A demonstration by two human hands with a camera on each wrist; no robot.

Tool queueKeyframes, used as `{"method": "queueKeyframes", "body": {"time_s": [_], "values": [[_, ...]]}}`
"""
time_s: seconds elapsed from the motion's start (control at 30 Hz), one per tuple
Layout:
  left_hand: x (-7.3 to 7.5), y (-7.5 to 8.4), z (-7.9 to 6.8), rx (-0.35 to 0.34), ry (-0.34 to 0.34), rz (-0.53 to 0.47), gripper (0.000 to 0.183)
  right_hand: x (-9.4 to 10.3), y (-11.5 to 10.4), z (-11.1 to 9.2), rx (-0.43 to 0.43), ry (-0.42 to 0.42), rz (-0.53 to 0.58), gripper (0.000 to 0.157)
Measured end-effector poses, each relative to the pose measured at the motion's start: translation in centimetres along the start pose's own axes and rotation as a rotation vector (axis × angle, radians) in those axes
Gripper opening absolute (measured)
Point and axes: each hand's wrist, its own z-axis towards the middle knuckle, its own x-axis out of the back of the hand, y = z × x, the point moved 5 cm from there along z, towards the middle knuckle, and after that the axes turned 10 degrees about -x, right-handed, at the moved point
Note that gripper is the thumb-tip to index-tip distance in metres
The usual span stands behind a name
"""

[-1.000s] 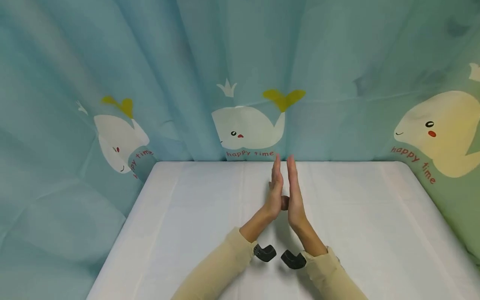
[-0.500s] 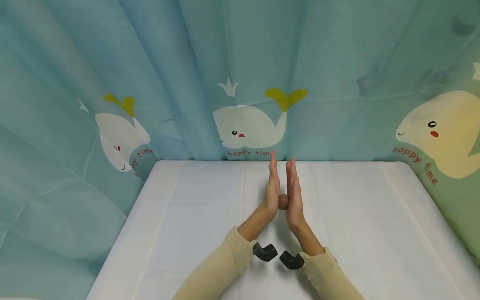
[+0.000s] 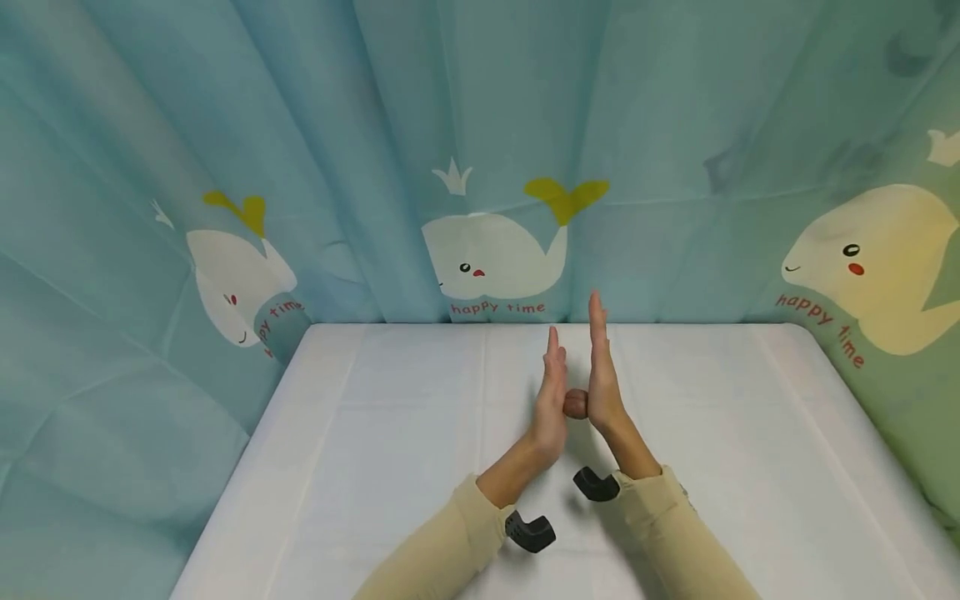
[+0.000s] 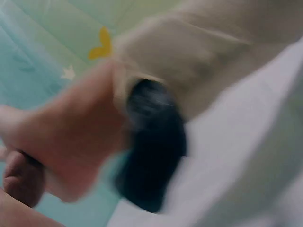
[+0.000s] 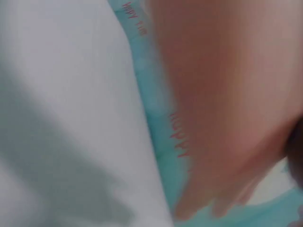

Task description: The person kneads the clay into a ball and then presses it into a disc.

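Observation:
A brown, roundish ball [image 3: 576, 404] with a crease across it is held between two facing palms over the white table. My left hand [image 3: 551, 404] lies along its left side with straight fingers pointing away. On the other side, my right hand [image 3: 604, 379] is also flat and upright, its fingertips reaching farther forward than the left ones. Up close in the left wrist view, the ball [image 4: 23, 178] looks smooth and slightly lumpy where it meets the palm. The right wrist view is blurred; a dark part of the ball [image 5: 297, 153] shows at its right edge.
Under the arms is a white table [image 3: 412, 467], its far edge against a blue-green curtain [image 3: 660, 150] printed with whales. Black curved mounts, a left one [image 3: 531, 532] and a right one [image 3: 596, 484], stick out from the beige sleeves.
Half a second ago the left hand was farther forward; it has slid back while the right hand has slid forward, with the ball still between the palms and shifted slightly right.

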Motion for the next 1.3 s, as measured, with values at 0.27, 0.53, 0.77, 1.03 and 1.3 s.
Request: {"method": "queueKeyframes", "body": {"time_s": [0.27,0.53,0.77,1.03,1.3], "values": [[1.1,2.0,2.5,-0.093,0.010,0.104,0.064,-2.9,0.0,-3.3,0.027,-0.013,0.055,0.056],[1.3,-0.5,1.6,-0.142,-0.082,0.216,0.067,-2.4,-1.4,-2.4,0.116,0.055,-0.018,0.060],[0.1,0.0,-0.6,-0.092,-0.052,0.093,0.063,0.1,0.3,0.3,0.080,0.098,-0.035,0.056],[0.6,2.4,1.5,-0.166,-0.057,0.085,0.070,-1.9,1.1,-2.1,0.076,0.052,0.091,0.055],[1.7,0.1,2.5,-0.205,-0.047,0.252,0.061,-3.4,-0.9,-3.4,0.048,0.016,0.115,0.057]]}}
